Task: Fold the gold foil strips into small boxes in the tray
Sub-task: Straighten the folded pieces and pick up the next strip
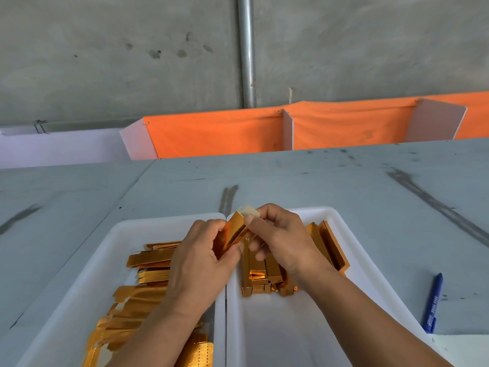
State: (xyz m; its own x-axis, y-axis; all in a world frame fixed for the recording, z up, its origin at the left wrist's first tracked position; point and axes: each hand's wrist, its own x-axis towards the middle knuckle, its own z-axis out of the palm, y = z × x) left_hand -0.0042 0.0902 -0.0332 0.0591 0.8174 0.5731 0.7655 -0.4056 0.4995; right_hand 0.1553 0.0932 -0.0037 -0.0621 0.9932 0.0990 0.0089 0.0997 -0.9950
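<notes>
**Closing the end flap.** Creasing squarely along the existing fold lines, with the body held steady, would probably yield a clean box. The half-formed gold foil strip (234, 231) was held above the adjoining rims of two white plastic trays (352, 242). The curled fingers of the left hand (201, 250) gripped its lower part, and the right hand (277, 239) pinched its pale upper flap.

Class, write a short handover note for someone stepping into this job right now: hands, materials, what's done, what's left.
Left hand grips the lower end of a half-folded box; right hand pinches its top end, by the pale flap.
Flat strips lie piled in the left tray; finished boxes lie in the right tray.
Done: one batch of boxes. Left: close this one, then fold the pile.
</notes>
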